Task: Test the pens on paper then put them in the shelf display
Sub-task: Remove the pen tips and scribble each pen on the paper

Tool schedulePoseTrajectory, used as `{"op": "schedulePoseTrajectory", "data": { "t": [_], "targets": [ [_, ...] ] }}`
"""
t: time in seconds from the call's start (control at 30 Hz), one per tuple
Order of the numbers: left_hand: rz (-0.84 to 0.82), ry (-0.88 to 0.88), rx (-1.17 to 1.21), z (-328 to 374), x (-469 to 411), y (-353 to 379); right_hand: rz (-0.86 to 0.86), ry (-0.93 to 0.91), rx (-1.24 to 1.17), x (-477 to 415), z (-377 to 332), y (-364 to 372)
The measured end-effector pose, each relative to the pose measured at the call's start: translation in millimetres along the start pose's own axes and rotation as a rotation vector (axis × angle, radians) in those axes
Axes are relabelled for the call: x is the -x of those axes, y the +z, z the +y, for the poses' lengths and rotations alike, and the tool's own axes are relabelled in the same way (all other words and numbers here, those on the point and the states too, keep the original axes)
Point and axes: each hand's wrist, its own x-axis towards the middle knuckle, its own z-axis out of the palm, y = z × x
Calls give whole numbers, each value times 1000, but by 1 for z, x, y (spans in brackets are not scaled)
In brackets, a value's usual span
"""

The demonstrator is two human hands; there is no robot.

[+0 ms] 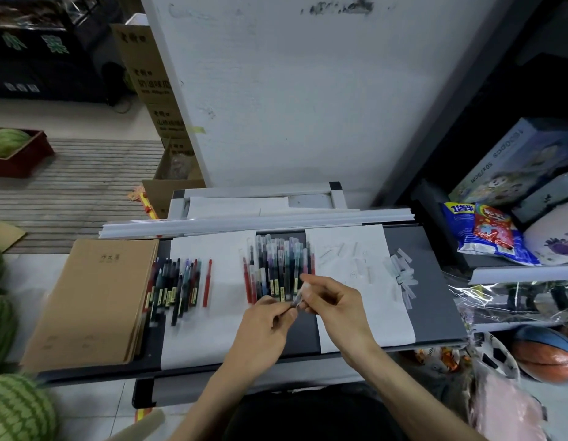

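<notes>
Both hands meet over the dark shelf board. My left hand pinches the lower end of a pen, and my right hand pinches its clear cap end. Just beyond them lies a heap of coloured pens. A second group of pens lies to the left on a white sheet. A white paper with faint scribbles lies under my right hand. Several clear pen caps are piled at its right edge.
A stack of brown notebooks lies at the left end of the board. White strips run along the back. Watermelons sit at the left. Snack bags, boxes and balls fill the shelves at the right.
</notes>
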Motion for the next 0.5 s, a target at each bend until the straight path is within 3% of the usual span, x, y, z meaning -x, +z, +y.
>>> {"op": "schedulePoseTrajectory", "data": {
  "t": [0.17, 0.37, 0.5],
  "targets": [
    [76, -114, 93, -17, -17, 1, -13, 68, 198, -16, 17, 3],
    [247, -296, -130, -32, -52, -15, -61, 119, 622, -32, 35, -33],
    [235, -314, -190, -35, -77, -18, 38, 99, 875, -42, 34, -71]
  ]
}}
